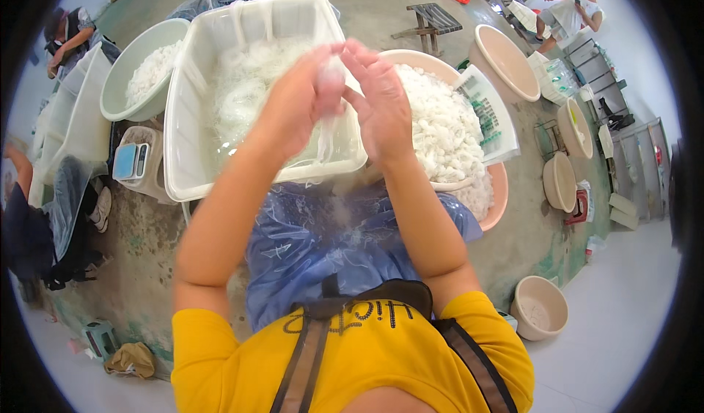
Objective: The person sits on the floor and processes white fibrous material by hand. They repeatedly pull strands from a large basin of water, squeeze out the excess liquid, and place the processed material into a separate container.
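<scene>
Over the right side of a large white tub [176, 149], my two hands meet at the fingertips. My left hand [304, 94] is curled and smeared by motion, with pale, wet noodle strands [324, 143] trailing below it. My right hand [381, 101] has its fingers stretched toward the left one, its thumb pointing inward; no item shows in its palm. Fine white noodle strands [246, 105] lie in water in the tub. Right of my hands, a pink basin [411, 55] is heaped with small white noodle bundles [444, 131]. The contact between the fingers is blurred.
A white printed plastic basket [493, 116] leans on the pink basin, above another basin [500, 193]. Left of the tub are a pale green basin [114, 90] and a small scale [130, 161]. A stool [433, 21] stands beyond. Other people work at the left and far side.
</scene>
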Demonstrator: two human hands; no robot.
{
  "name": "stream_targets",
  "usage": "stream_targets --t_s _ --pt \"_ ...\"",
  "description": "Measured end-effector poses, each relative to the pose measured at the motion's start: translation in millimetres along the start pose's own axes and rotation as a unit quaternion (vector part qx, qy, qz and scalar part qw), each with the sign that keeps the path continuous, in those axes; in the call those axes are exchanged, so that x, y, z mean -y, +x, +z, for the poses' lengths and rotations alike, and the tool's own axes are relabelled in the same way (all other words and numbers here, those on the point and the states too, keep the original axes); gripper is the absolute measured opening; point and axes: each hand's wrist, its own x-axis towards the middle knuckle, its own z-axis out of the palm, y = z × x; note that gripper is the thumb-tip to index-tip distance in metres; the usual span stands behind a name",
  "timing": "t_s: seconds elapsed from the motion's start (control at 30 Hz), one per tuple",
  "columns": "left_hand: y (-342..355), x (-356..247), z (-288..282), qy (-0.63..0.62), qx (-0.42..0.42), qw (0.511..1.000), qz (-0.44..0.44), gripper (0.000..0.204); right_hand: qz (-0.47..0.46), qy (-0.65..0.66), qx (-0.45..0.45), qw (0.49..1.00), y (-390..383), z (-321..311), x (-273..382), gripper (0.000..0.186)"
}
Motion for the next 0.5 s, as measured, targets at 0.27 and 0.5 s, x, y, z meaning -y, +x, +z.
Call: stream_targets --t_s 0.27,0.5 --pt "6.8 -123.5 34.8 -0.165 0.184 0.957 0.150 0.032 -0.044 -0.355 0.093 0.929 -30.5 15.5 -45.6 0.034" --pt "11.0 -70.3 -12.6 -0.087 -0.014 0.995 0.043 0.035 -0.086 -0.466 0.057 0.879 -51.6 -39.8 -80.0 0.036"
